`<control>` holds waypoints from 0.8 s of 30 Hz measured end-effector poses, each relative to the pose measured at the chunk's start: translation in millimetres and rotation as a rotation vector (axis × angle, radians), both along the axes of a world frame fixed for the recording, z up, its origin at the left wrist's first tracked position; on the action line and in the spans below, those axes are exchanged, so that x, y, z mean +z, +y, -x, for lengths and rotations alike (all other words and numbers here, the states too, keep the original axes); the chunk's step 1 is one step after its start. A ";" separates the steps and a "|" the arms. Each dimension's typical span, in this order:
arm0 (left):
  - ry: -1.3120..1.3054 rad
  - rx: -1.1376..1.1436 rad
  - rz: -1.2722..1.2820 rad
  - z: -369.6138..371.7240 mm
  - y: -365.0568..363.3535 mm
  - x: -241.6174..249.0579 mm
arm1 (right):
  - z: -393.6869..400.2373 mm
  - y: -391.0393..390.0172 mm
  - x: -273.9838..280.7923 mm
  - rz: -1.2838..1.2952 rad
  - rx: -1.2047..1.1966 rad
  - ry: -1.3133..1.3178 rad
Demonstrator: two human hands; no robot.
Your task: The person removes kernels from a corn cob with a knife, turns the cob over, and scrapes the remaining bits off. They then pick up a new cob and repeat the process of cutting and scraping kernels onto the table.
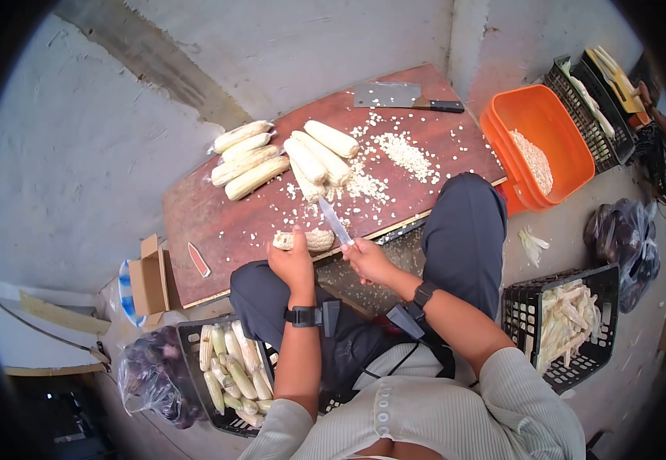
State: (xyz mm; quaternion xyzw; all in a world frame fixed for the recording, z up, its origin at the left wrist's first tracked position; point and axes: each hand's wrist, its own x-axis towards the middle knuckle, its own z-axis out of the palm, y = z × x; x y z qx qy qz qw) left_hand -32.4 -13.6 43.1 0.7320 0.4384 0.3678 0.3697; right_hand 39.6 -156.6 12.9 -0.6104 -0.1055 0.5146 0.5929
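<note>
My left hand (pixel 293 261) is closed around a corn cob (pixel 319 240) lying across the near edge of the red board (pixel 218 207). In my right hand (pixel 368 259) is a knife (pixel 334 221), its pale blade pointing up and left, beside the cob's right end. Just beyond the blade, whole pale cobs (pixel 325 157) are piled up, and more cobs (pixel 250 159) lie side by side to their left. Loose kernels (pixel 406 156) are scattered and heaped on the board. Whether the blade touches the held cob I cannot tell.
A cleaver (pixel 394 96) lies at the board's far edge, a red-and-white blade (pixel 198 261) at its left. An orange bin (pixel 494 119) holding kernels stands right. Black crates with cobs (pixel 233 368) and stripped cores (pixel 567 326) flank my legs. A cardboard box (pixel 149 280) stands left.
</note>
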 end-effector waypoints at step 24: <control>0.048 -0.115 0.035 -4.5 0.4 -2.2 | 5.6 26.4 5.5 0.410 0.297 -1.302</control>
